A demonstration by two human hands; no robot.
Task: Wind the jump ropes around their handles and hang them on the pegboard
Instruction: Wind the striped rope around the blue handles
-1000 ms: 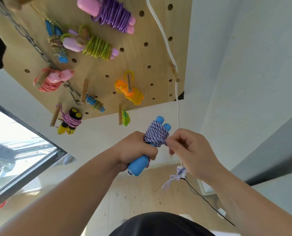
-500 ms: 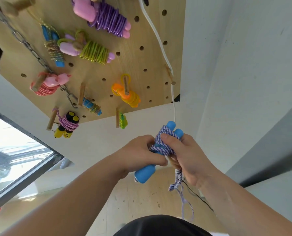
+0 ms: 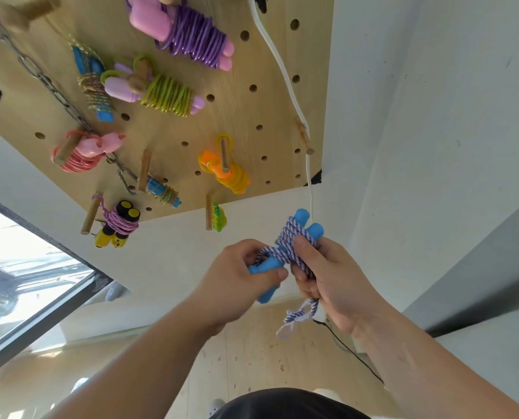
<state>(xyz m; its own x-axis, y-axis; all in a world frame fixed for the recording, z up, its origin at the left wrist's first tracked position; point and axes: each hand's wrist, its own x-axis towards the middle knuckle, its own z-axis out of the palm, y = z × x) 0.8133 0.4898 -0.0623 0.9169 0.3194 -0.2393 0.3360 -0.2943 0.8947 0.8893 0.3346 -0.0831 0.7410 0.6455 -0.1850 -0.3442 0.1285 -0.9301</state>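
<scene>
The left hand (image 3: 237,276) is curled round the lower part of the paired blue handles (image 3: 308,229) of a jump rope. The right hand (image 3: 336,282) grips the purple-and-white cord (image 3: 288,241) wound round them, thumb pressed on the coil, and a short loose end (image 3: 296,317) dangles beneath it. The bundle sits before the white wall, just below the near edge of the pegboard (image 3: 237,116), where other wound jump ropes (image 3: 191,37) hang on wooden pegs.
</scene>
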